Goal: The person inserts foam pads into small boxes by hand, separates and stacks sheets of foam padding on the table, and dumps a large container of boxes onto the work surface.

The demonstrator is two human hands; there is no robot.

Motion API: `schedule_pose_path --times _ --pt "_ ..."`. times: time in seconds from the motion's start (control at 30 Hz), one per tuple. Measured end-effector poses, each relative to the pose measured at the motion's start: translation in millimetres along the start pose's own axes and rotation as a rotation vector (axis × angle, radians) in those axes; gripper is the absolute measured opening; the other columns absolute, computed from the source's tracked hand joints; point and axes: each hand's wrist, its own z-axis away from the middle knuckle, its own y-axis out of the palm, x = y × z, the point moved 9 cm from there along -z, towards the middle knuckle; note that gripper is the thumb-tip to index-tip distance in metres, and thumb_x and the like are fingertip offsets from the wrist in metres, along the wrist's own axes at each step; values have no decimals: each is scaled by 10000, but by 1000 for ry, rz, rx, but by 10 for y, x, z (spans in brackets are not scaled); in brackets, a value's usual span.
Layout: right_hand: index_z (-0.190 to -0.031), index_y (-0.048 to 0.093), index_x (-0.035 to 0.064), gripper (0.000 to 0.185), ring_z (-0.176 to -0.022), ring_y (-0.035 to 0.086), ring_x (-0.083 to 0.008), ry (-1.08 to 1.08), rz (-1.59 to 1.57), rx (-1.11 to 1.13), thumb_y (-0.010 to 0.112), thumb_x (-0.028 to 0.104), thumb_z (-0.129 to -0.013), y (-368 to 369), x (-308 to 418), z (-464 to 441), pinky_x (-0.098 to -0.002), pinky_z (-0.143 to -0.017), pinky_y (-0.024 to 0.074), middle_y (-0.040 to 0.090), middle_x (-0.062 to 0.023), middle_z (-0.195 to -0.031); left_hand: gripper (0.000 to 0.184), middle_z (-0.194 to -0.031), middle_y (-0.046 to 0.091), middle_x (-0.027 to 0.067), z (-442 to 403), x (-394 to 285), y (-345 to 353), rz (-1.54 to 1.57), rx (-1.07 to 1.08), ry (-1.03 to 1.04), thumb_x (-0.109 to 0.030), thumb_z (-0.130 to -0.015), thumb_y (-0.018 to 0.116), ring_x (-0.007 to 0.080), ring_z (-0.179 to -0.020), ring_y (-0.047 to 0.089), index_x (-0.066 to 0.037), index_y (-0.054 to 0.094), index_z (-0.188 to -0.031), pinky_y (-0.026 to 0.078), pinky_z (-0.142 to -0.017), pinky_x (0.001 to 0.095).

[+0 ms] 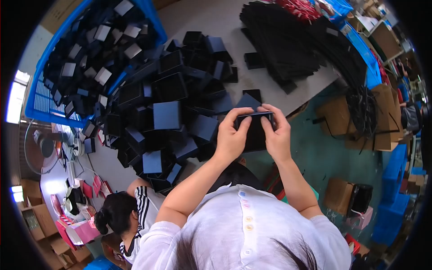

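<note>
Both of my hands hold a small black box (255,140) in front of my chest, near the table edge. My left hand (232,137) grips its left side, with the thumb pressed on the near part of the upper edge. On the right side, my right hand (276,135) mirrors that grip, thumb also on the edge. My fingertips curl over the far side, partly out of sight. To the left lies a heap of black and dark blue boxes (167,116), some showing open hollow insides. Another dark box (250,101) sits just beyond my fingers.
A blue plastic crate (33,96) full of dark boxes stands at the far left. Stacked black flat pieces (281,49) lie on the grey table (317,86). A person in a striped sleeve (143,204) sits at lower left, near a fan (42,146). Cardboard boxes (338,195) stand right.
</note>
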Motion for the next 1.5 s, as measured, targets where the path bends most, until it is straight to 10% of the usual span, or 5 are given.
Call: schedule_pose_path --times 0.57,0.77,0.93,1.07,1.5 --pt "-1342 394 46 627 -981 598 -210 295 482 -119 690 196 -809 455 -3451 -2610 -304 -840 482 590 -171 -1152 522 -1183 584 144 -202 -678 -3500 -648 -759 262 -142 -796 697 258 -1103 559 -11 503 -1263 444 -940 348" --pt "-1255 538 136 469 -1014 621 -320 444 572 -114 668 230 -814 912 -3114 -2568 -395 -878 490 582 -163 -1232 377 -1111 635 185 589 1012 -6277 -308 -1323 -243 -124 -804 638 275 -1030 615 5 586 -1154 472 -890 355" --pt "-1206 565 67 363 -1039 618 -348 -169 807 -285 623 149 -857 1325 -1638 -2408 -392 -890 484 646 -186 -1119 548 -1223 574 199 571 1934 -7195 -595 -1340 -721 -423 -796 667 324 -1170 529 -76 583 -1212 426 -966 436" --pt "-1208 536 -28 351 -993 627 -264 -459 604 -454 623 89 -889 1462 -633 -2376 -338 -865 507 623 -173 -1138 446 -1092 665 163 236 1923 -7158 -938 -1223 -981 -484 -734 706 332 -1066 605 -116 732 -983 451 -948 371" --pt "-1141 571 -3 248 -900 606 -89 -73 -343 291 598 49 -901 2608 574 -1993 -212 -789 489 639 -61 -1004 150 -1427 391 159 -181 -689 -4647 -642 -703 365 -125 -701 789 366 -1341 347 -80 653 -744 294 -1085 466"
